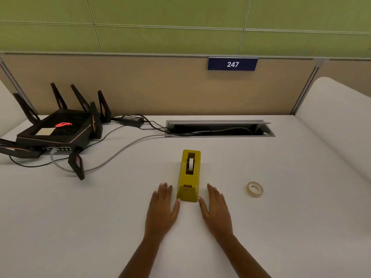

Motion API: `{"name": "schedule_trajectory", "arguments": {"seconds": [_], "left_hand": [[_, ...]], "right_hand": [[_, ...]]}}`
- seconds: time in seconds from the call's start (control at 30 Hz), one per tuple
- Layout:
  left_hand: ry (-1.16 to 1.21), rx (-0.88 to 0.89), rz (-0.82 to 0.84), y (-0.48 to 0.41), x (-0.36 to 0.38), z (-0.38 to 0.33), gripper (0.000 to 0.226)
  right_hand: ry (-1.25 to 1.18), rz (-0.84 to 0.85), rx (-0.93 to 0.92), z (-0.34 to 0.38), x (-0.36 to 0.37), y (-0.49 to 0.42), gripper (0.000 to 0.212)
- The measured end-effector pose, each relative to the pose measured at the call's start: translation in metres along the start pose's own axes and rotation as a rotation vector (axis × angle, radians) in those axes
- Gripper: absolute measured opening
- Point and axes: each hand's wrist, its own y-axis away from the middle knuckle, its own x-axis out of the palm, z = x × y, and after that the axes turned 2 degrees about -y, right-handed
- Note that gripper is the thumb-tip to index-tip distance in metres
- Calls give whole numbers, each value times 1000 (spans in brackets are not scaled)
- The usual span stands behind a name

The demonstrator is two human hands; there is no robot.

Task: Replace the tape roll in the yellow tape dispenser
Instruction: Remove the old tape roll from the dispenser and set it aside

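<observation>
The yellow tape dispenser (189, 176) stands on the white desk (281, 227), its cutter end toward me. A nearly empty white roll core (191, 163) sits in its slot. My left hand (163, 207) lies flat on the desk just left of the dispenser, thumb tip close to its front corner. My right hand (216, 208) lies flat just to the right, thumb near the other front corner. Both hands hold nothing. A fresh clear tape roll (255, 189) lies flat on the desk further right of my right hand.
A black router (58, 129) with antennas sits at the back left, with cables (124, 149) running to an open cable tray (219, 129) behind the dispenser. A beige partition with a "247" sign (232, 64) backs the desk. White panels rise at both sides.
</observation>
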Motion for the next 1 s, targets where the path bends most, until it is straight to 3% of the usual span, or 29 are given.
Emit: {"name": "schedule_trajectory", "arguments": {"seconds": [0.1,0.27,0.4,0.53,0.63,0.77,1.0], "left_hand": [[67,74,-47,-7,2,0,61],[108,127,-21,-12,1,-1,69],[132,183,-33,-11,-1,-2,96],[130,174,19,-12,-9,-6,85],[122,192,34,-16,-6,-4,90],[100,195,19,-18,-1,1,54],[110,244,3,-25,5,8,45]], "right_hand": [[-142,-57,-38,10,8,-7,53],[-220,-56,-81,16,10,-14,50],[-278,-72,-76,12,10,-14,47],[-291,-90,-64,10,9,-12,46],[-279,-91,-64,9,10,-12,47],[-263,-91,-65,10,11,-12,49],[-257,-94,-65,11,9,-11,48]]}}
